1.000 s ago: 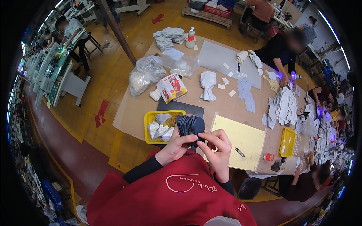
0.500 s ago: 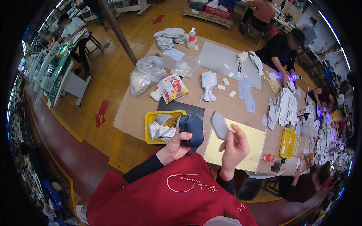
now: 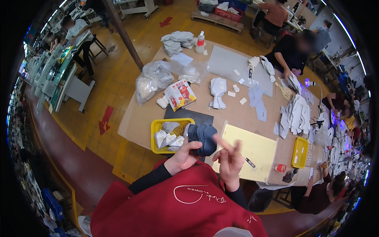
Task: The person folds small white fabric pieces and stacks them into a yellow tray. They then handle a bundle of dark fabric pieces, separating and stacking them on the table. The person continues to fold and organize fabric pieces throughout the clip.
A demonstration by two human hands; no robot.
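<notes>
Firmly around dark shoe upper (image 3: 202,137): left hand (image 3: 182,155)

L hand (image 3: 182,157) is sitting at approx 6 o'clock, fingers curling up twd 1 o'clock, gripping w/ thumb on top. L forearm is running back twd 7 o'clock in a dark sleeve. R hand (image 3: 230,158) is hovering just beside at 3 o'clock, holding nothing, fingers (image 3: 220,141) spreading twd 11 o'clock.

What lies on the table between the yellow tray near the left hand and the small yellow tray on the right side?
In the head view, a pale yellow sheet with a pen lies between the yellow tray and the small yellow tray.
</notes>
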